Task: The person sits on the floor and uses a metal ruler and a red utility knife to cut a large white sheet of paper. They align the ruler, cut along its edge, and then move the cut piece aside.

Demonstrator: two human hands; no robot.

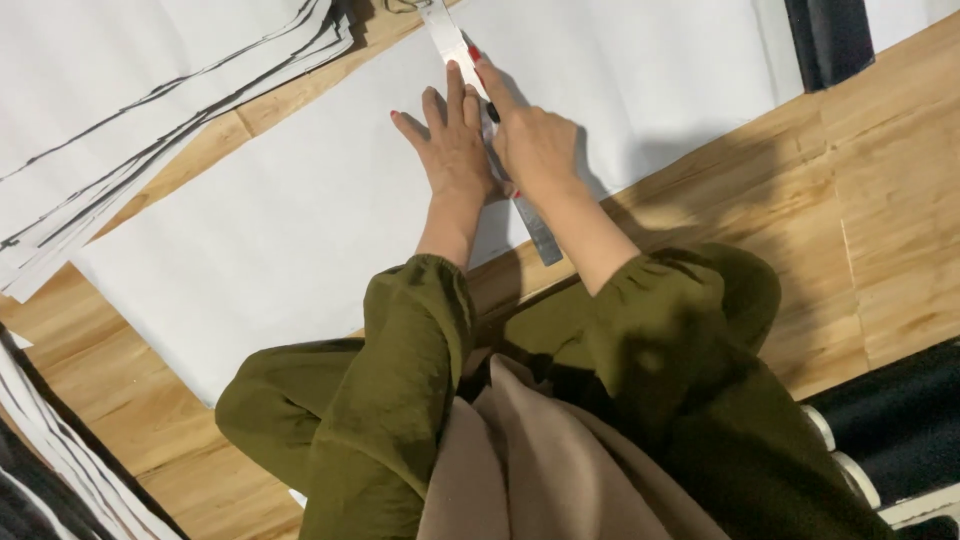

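The left hand (455,145) lay flat, fingers spread, pinning a metal ruler (490,130) on white paper (300,210); the right hand (530,140) gripped a dark pen (493,112) against it, no drawn line visible yet.

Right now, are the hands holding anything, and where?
Left hand presses the metal ruler flat near its middle. Right hand pinches something dark against it; what, unclear.

stacked paper sheets (150,90), wooden table (890,200), black rolls (900,420)
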